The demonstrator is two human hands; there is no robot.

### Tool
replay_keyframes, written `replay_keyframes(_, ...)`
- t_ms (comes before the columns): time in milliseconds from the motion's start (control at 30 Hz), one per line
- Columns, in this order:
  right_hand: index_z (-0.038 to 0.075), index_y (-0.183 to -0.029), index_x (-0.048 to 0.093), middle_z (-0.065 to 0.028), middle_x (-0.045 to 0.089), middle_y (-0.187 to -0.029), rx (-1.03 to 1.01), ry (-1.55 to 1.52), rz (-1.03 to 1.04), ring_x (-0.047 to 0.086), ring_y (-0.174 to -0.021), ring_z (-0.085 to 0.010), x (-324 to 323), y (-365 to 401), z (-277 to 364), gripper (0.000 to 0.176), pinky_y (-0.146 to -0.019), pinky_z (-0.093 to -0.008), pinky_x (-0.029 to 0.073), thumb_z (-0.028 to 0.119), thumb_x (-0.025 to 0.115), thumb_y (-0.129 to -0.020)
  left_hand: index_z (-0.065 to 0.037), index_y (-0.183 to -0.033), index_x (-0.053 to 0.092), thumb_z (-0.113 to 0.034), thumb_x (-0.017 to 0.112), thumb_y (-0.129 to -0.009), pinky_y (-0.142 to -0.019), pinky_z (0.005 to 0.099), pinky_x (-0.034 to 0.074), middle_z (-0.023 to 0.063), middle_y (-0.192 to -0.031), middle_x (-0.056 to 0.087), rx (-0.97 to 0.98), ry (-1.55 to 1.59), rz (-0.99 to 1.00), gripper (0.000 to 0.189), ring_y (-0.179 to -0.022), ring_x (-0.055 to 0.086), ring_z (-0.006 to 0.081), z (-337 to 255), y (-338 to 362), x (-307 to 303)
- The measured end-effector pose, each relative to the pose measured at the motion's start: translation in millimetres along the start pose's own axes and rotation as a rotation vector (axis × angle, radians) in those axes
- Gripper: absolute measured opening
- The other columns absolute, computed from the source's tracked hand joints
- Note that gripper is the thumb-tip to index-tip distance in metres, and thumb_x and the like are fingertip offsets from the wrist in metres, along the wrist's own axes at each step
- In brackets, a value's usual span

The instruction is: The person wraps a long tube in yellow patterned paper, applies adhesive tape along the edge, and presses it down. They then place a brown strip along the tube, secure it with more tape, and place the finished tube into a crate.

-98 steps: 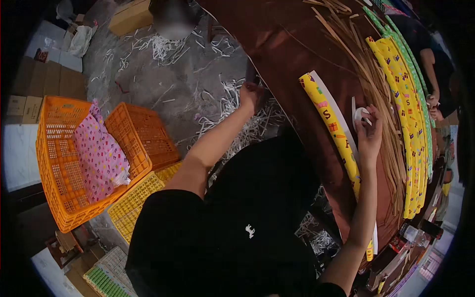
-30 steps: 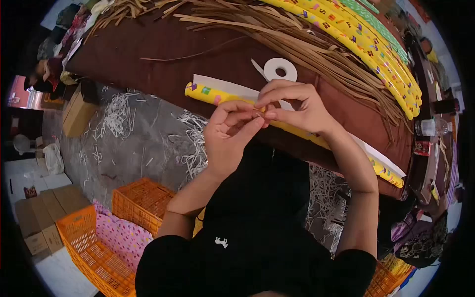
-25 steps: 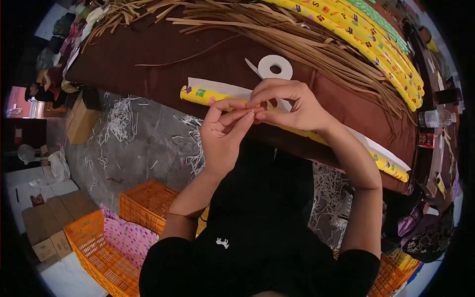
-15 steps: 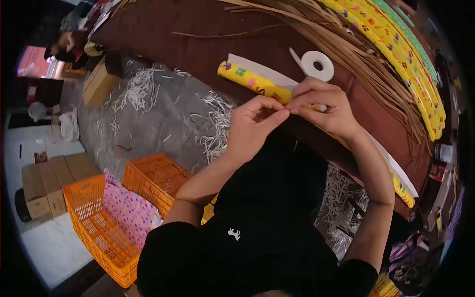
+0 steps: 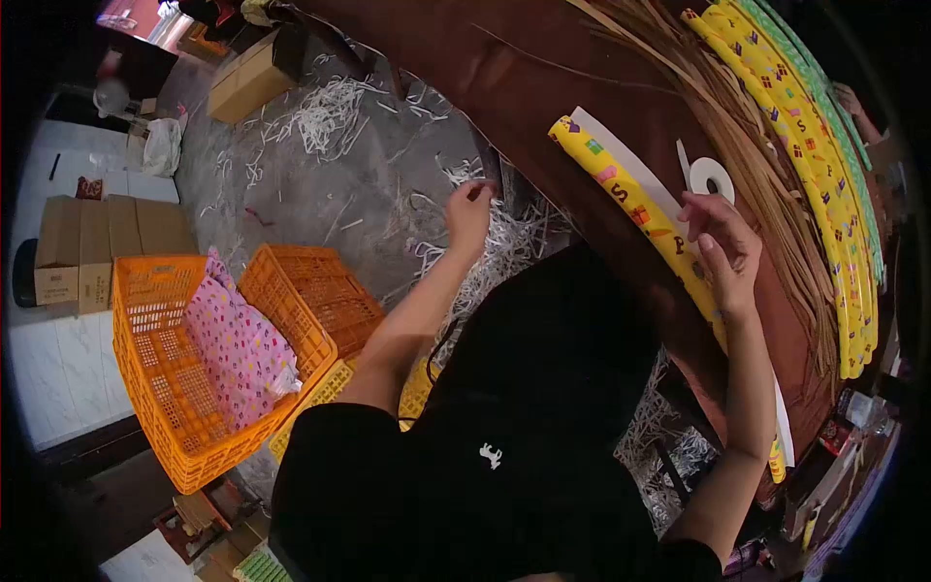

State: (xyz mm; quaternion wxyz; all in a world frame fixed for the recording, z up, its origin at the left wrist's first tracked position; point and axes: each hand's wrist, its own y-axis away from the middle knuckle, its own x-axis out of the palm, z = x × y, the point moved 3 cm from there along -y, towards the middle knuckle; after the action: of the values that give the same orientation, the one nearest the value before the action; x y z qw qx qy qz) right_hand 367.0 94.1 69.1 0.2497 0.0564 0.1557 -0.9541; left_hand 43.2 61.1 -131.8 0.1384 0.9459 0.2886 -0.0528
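My left hand is stretched out over a pile of white paper strips beside the table edge. Its thumb and forefinger curl together in a pinch; anything between them is too small to make out. Above the table, my right hand has its fingers apart and holds nothing. It is over the edge of a partly rolled sheet of yellow wrapping paper, patterned with gifts and letters, white on the inside. Just behind that hand lies a white roll of tape with a loose end sticking up.
Brown flat strips and several yellow wrapping-paper rolls lie along the table's far side. Orange plastic crates stand at the left, one holding pink patterned paper. Cardboard boxes and white paper scraps are on the floor.
My hands were together at the yellow paper's edge and are now apart. The left has moved out over the floor scraps; the right has opened near the tape. The view has turned left.
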Motion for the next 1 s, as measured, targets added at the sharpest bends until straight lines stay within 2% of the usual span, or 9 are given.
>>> replay_keyframes(100, -0.004, -0.123, 0.060, -0.0090, 0.060, -0.103, -0.008, 0.036, 0.002, 0.050, -0.079, -0.0096, 2, 6, 2, 0.039, -0.069, -0.0210, 0.040, 0.008, 0.063, -0.086, 0.005, -0.107, 0.068, -0.019, 0.065, -0.091, -0.077, 0.0290, 0.047, 0.0091, -0.094, 0.070, 0.030, -0.014, -0.027, 0.029, -0.083, 0.060, 0.0140, 39, -42, 22)
replay_keyframes(167, -0.005, -0.123, 0.060, -0.0090, 0.060, -0.103, -0.013, 0.043, 0.019, 0.050, -0.079, -0.0097, 4, 4, 3, 0.039, -0.069, -0.0213, 0.040, 0.009, 0.063, -0.086, 0.003, -0.096, 0.071, -0.017, 0.068, -0.087, -0.070, 0.0306, 0.050, 0.0102, -0.083, 0.071, 0.013, 0.089, -0.091, 0.023, -0.074, 0.063, 0.0158, 42, -48, 34)
replay_keyframes(267, -0.005, -0.124, 0.059, -0.0089, 0.059, -0.104, 0.003, 0.029, 0.006, 0.050, -0.079, -0.0096, 4, 5, 1, 0.040, -0.069, -0.0219, 0.040, 0.009, 0.063, -0.086, 0.003, -0.095, 0.071, -0.017, 0.069, -0.086, -0.071, 0.0310, 0.049, 0.0102, -0.084, 0.071, 0.048, 0.122, -0.098, 0.022, -0.074, 0.062, 0.0149, 80, -71, 44)
replay_keyframes(433, -0.004, -0.125, 0.059, -0.0089, 0.059, -0.106, 0.075, -0.003, -0.017, 0.050, -0.079, -0.0095, -1, 6, -7, 0.041, -0.069, -0.0224, 0.040, 0.009, 0.063, -0.086, 0.002, -0.094, 0.072, -0.017, 0.069, -0.087, -0.071, 0.0307, 0.048, 0.0089, -0.082, 0.071, 0.088, 0.128, -0.049, 0.021, -0.073, 0.060, 0.0145, 71, -68, 45)
replay_keyframes(533, -0.004, -0.126, 0.058, -0.0087, 0.059, -0.106, 0.025, 0.020, -0.036, 0.051, -0.080, -0.0093, -1, 5, -6, 0.042, -0.069, -0.0219, 0.040, 0.008, 0.062, -0.086, 0.004, -0.104, 0.069, -0.017, 0.068, -0.089, -0.083, 0.0303, 0.046, 0.0103, -0.098, 0.070, -0.004, 0.167, 0.044, 0.026, -0.089, 0.061, 0.0157, 66, -69, 43)
replay_keyframes(667, -0.003, -0.126, 0.058, -0.0082, 0.060, -0.107, 0.101, -0.014, -0.030, 0.053, -0.082, -0.0091, 0, 5, -2, 0.041, -0.069, -0.0204, 0.041, 0.005, 0.062, -0.086, 0.002, -0.096, 0.071, -0.020, 0.073, -0.086, -0.073, 0.0301, 0.046, 0.0071, -0.086, 0.070, -0.030, 0.068, 0.170, 0.024, -0.077, 0.059, 0.0138, 59, -76, 31)
replay_keyframes(733, -0.003, -0.126, 0.058, -0.0081, 0.060, -0.107, 0.113, -0.016, -0.029, 0.053, -0.082, -0.0089, -1, 5, -4, 0.041, -0.069, -0.0199, 0.041, 0.005, 0.062, -0.086, 0.002, -0.090, 0.071, -0.022, 0.074, -0.086, -0.058, 0.0278, 0.046, 0.0063, -0.072, 0.068, 0.151, -0.054, 0.129, 0.024, -0.063, 0.058, 0.0101, 53, -80, 29)
replay_keyframes(833, -0.003, -0.126, 0.058, -0.0078, 0.060, -0.106, 0.101, -0.013, -0.055, 0.053, -0.080, -0.0083, 0, 6, -6, 0.040, -0.068, -0.0193, 0.042, 0.006, 0.062, -0.087, 0.002, -0.092, 0.071, -0.021, 0.074, -0.085, -0.061, 0.0298, 0.048, 0.0091, -0.074, 0.069, 0.229, -0.200, 0.130, 0.024, -0.066, 0.061, 0.0123, 46, -79, 27)
replay_keyframes(1000, -0.003, -0.126, 0.058, -0.0087, 0.061, -0.108, 0.101, -0.046, -0.032, 0.054, -0.084, -0.0089, -1, 4, -4, 0.040, -0.070, -0.0212, 0.044, 0.005, 0.063, -0.087, 0.001, -0.093, 0.071, -0.020, 0.072, -0.085, -0.069, 0.0327, 0.050, 0.0134, -0.082, 0.071, 0.210, -0.103, 0.107, 0.022, -0.074, 0.064, 0.0162, 68, -77, 39)
